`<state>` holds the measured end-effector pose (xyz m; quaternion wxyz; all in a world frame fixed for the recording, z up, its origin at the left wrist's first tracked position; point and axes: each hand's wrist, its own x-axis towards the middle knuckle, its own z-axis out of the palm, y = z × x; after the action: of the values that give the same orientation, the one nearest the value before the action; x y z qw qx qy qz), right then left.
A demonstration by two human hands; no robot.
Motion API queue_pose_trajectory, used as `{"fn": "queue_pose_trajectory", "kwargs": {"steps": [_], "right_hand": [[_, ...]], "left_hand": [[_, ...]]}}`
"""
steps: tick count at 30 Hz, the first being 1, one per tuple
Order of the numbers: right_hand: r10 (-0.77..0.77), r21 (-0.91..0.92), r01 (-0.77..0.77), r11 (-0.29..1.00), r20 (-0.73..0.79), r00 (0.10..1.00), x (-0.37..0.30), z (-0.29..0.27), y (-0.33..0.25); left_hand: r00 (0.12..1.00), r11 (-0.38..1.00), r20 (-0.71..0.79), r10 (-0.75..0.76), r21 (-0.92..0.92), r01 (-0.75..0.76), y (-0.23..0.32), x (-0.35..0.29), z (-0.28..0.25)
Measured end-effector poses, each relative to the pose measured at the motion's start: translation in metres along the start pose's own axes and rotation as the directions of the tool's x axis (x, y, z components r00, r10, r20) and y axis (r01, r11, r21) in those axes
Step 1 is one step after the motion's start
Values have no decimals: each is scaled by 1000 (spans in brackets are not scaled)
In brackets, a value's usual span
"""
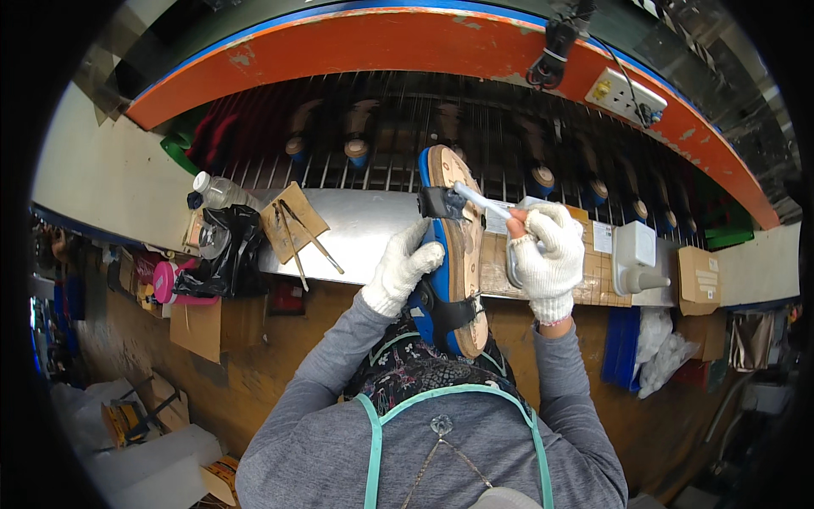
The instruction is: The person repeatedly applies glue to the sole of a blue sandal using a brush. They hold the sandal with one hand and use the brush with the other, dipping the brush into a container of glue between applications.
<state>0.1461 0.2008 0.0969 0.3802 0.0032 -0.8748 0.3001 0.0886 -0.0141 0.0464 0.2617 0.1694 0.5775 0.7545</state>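
My left hand [405, 265], in a white knit glove, grips a sandal upper built on a blue shoe last [440, 276], tilted upright in front of me. Its tan underside [471, 265] faces right, and black straps [441, 202] wrap round the edge. The thumb presses against the blue side. In my right hand [549, 254], also gloved with bare fingertips showing, is a white-handled brush [483, 200]. Its tip meets the underside beside the upper strap; the bristles are too small to make out.
An orange-edged conveyor [381, 47] spans the far side, with several lasts on its rods. Along the metal ledge [339, 222] lie a cardboard piece with two thin sticks [297, 225], a clear bottle [222, 192], a black bag [227, 254] and a white container [634, 254].
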Motion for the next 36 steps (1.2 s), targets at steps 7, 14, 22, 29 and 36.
{"fn": "queue_pose_trajectory", "kwargs": {"steps": [7, 14, 22, 29, 36], "right_hand": [[-96, 68, 90, 994, 84, 992, 27, 8, 5], [-169, 256, 110, 961, 224, 960, 37, -6, 12], [201, 390, -295, 872, 264, 943, 9, 7, 11], [225, 343, -290, 893, 216, 950, -17, 2, 1], [45, 120, -52, 991, 62, 997, 17, 10, 0]], "left_hand": [[999, 996, -32, 15, -83, -18, 1, -3, -8], [999, 973, 50, -8, -231, 19, 17, 8, -14], [999, 891, -39, 3, -453, -20, 13, 22, 1], [998, 957, -64, 2, -289, -20, 11, 17, 3], [997, 972, -53, 55, -228, -66, 12, 14, 6]]}}
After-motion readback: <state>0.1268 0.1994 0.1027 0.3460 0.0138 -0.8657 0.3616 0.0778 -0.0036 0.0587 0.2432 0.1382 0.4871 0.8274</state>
